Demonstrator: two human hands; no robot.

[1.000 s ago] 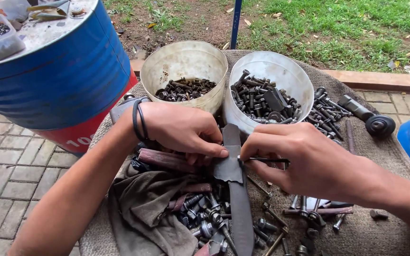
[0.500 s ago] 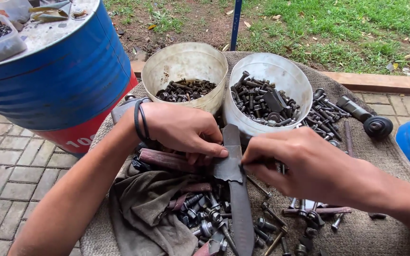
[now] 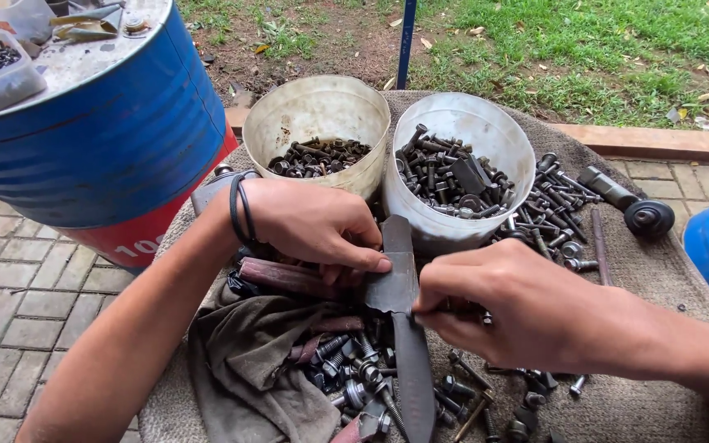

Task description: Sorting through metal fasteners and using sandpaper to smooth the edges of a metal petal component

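A long, dark flat metal blade [image 3: 410,361] lies across a heap of loose bolts and nuts [image 3: 354,377] on sackcloth. My left hand [image 3: 313,223], with black bands on the wrist, lies over a reddish-brown bar [image 3: 285,277], and its thumb and fingertips pinch the blade's left edge. My right hand [image 3: 527,303] comes in from the right, its fingers closed on a thin metal pin [image 3: 461,312] right beside the blade. Most of the pin is hidden by the fingers.
Two pale buckets stand behind the hands: the left one [image 3: 315,97] partly filled with dark nuts, the right one [image 3: 502,131] with bolts. A blue and red drum [image 3: 108,148] stands at left, a grey rag [image 3: 244,361] in front, a small wheel [image 3: 648,218] at right.
My right hand has closed tighter over the thin pin and edged toward the blade. My left hand stays on the blade and bar.
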